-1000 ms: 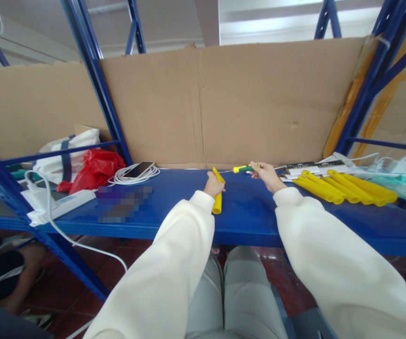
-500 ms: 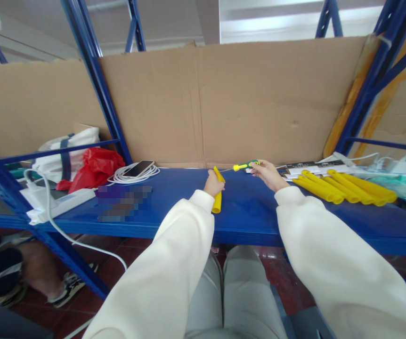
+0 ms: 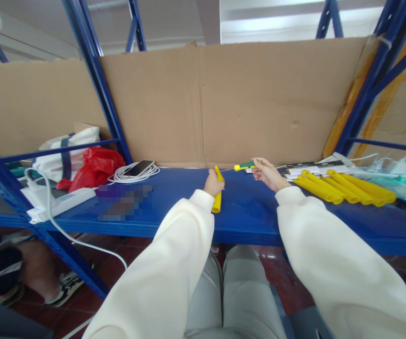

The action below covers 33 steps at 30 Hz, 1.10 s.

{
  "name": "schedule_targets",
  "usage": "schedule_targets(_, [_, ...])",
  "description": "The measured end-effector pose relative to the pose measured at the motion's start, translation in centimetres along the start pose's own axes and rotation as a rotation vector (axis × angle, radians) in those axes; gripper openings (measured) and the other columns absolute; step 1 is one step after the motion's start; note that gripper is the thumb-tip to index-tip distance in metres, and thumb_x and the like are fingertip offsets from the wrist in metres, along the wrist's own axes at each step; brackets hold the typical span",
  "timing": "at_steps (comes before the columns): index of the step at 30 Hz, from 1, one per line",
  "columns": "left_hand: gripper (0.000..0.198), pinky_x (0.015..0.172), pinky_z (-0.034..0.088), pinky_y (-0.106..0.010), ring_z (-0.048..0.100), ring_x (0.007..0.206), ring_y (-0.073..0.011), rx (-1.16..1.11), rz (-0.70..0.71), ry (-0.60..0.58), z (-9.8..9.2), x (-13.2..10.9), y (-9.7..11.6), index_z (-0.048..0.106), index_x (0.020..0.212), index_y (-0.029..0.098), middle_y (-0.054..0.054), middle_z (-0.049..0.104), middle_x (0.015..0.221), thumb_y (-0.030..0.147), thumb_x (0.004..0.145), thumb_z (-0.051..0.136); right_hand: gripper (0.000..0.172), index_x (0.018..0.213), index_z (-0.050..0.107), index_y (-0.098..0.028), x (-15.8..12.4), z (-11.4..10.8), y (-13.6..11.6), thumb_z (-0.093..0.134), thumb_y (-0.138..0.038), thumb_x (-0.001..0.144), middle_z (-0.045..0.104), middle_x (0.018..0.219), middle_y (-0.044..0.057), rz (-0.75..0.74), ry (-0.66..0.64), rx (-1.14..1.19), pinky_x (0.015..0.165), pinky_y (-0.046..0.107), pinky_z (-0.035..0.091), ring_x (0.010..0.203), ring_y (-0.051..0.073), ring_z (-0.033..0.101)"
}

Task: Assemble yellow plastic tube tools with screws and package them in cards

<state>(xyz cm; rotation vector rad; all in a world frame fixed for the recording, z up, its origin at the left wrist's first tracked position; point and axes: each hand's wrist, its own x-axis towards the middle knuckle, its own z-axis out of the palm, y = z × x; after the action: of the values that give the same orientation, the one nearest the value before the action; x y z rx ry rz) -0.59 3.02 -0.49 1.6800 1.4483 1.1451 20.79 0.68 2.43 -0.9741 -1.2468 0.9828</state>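
Observation:
My left hand (image 3: pixel 213 183) is closed round a yellow tube (image 3: pixel 217 200) that stands tilted on the blue shelf (image 3: pixel 252 212). My right hand (image 3: pixel 268 174) grips a screwdriver with a green and yellow handle (image 3: pixel 244 165). Its thin shaft points left toward the top end of the tube. Both arms wear cream sleeves and reach over the shelf's front edge.
Several more yellow tubes (image 3: pixel 344 188) lie at the right beside flat white packages (image 3: pixel 312 168). A phone (image 3: pixel 140 168) on a coiled white cable, a red bag (image 3: pixel 95 170) and a white power strip (image 3: pixel 58 202) sit at the left. Cardboard (image 3: pixel 224 103) backs the shelf. Another person's leg (image 3: pixel 33 273) is at lower left.
My right hand has lifted the screwdriver slightly and shifted it a little to the right. The person's leg at lower left has moved. My left hand keeps its hold.

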Motion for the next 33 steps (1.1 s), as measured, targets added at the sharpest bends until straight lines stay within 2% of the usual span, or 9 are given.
schedule_targets(4, [0.053,0.065,0.056,-0.024,0.071,0.068,-0.015,0.005,0.017,-0.004,0.0,-0.1,0.1,0.043,0.119,0.018,-0.004,0.069,0.093,-0.002,0.077,0.07,0.037,0.09,0.059,-0.022,0.1,0.1,0.2,0.071,-0.056,0.085,0.052,0.053,-0.007,-0.041,0.08,-0.083,0.04,0.019,0.033,0.04,0.007,0.043])
schedule_targets(7, [0.05,0.063,0.055,-0.023,0.07,0.067,-0.0136,0.019,0.015,-0.014,-0.1,-0.4,0.4,0.044,0.119,0.017,-0.006,0.069,0.099,-0.001,0.08,0.068,0.03,0.083,0.059,-0.02,0.0,0.1,0.2,0.072,-0.047,0.085,0.05,0.051,-0.006,-0.039,0.102,-0.11,0.038,0.019,0.029,0.038,0.006,0.039])
schedule_targets(12, [0.045,0.059,0.053,-0.021,0.068,0.063,-0.0115,0.021,0.015,-0.03,-0.2,-0.8,0.8,0.044,0.119,0.017,-0.008,0.068,0.104,0.001,0.083,0.065,0.016,0.074,0.053,-0.02,-0.2,0.2,0.0,0.062,-0.026,0.085,0.049,0.053,-0.004,0.061,0.085,-0.054,0.039,0.021,0.031,0.04,0.008,0.039])
schedule_targets(18, [0.047,0.062,0.054,-0.023,0.069,0.065,-0.0128,0.021,0.021,-0.032,-0.3,-0.9,0.9,0.044,0.12,0.016,-0.008,0.068,0.104,-0.001,0.081,0.064,0.006,0.081,0.052,-0.021,-0.3,0.2,-0.1,0.056,-0.024,0.084,0.049,0.057,-0.004,0.13,0.055,0.024,0.04,0.022,0.032,0.042,0.01,0.041])
schedule_targets(20, [0.047,0.063,0.055,-0.023,0.07,0.066,-0.0135,0.026,0.026,-0.043,-0.4,-1.0,0.9,0.044,0.12,0.016,-0.009,0.068,0.104,-0.001,0.081,0.065,0.01,0.083,0.05,-0.022,-0.4,0.1,-0.2,0.054,-0.029,0.088,0.05,0.058,-0.003,0.176,0.033,0.026,0.039,0.022,0.031,0.041,0.011,0.041])
schedule_targets(23, [0.046,0.063,0.055,-0.024,0.069,0.066,-0.013,0.03,0.042,-0.055,-0.4,-1.0,0.9,0.045,0.12,0.016,-0.009,0.068,0.106,0.0,0.082,0.065,0.029,0.082,0.044,-0.024,-0.5,-0.1,-0.1,0.054,-0.049,0.093,0.05,0.056,-0.004,0.204,-0.016,-0.016,0.037,0.022,0.026,0.037,0.01,0.037])
schedule_targets(26, [0.046,0.065,0.055,-0.024,0.069,0.066,-0.0126,0.02,0.045,-0.057,-0.4,-1.0,0.8,0.045,0.121,0.016,-0.007,0.068,0.102,0.001,0.082,0.064,0.039,0.079,0.039,-0.025,-0.5,-0.3,0.2,0.056,-0.059,0.092,0.042,0.049,-0.008,0.171,-0.033,-0.057,0.036,0.02,0.02,0.035,0.008,0.027])
schedule_targets(29, [0.048,0.066,0.056,-0.024,0.069,0.065,-0.0127,0.013,0.045,-0.055,-0.4,-1.1,0.8,0.045,0.122,0.017,-0.006,0.068,0.099,0.0,0.082,0.064,0.033,0.075,0.036,-0.026,-0.4,-0.3,0.2,0.052,-0.046,0.095,0.034,0.047,-0.009,0.197,-0.026,-0.059,0.035,0.02,0.019,0.035,0.007,0.022])
schedule_targets(33, [0.046,0.065,0.056,-0.025,0.067,0.062,-0.012,0.033,0.046,-0.062,-0.5,-1.1,0.9,0.044,0.121,0.016,-0.006,0.068,0.1,0.0,0.083,0.063,0.022,0.074,0.038,-0.024,-0.4,-0.1,-0.1,0.046,-0.03,0.094,0.038,0.05,-0.007,0.227,-0.004,-0.01,0.035,0.02,0.023,0.036,0.008,0.028])
